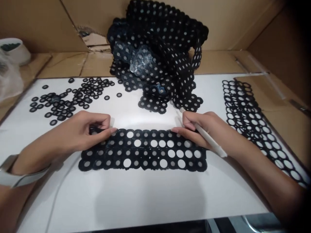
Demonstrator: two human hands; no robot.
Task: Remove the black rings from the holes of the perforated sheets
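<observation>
Bright white surface [150,200], filling most of the scene. Brown cardboard walls [228,22] along the far side and at right. At far centre, a heaped pile [167,29] of black spotted material, with loose ends drooping onto the surface. Along the right side, slanting from far to near, a black perforated strip [258,124] with open round holes. At centre, nearer than the pile, a black dotted sheet [145,153] lying crosswise: four rows of round spots, mostly grey, some larger and white. Left hand [88,129] pinching the sheet's far edge toward the left, right hand [201,126] pinching that edge toward the right. At far left, crumpled clear plastic [9,76] beside a white pot [19,53]. Tucked through the right hand, a slim white stick [209,139], tilted. On the left wrist, a watch [8,163]. Smallest, at far left on the surface, scattered black rings [80,94] with grey centres, some overlapping.
</observation>
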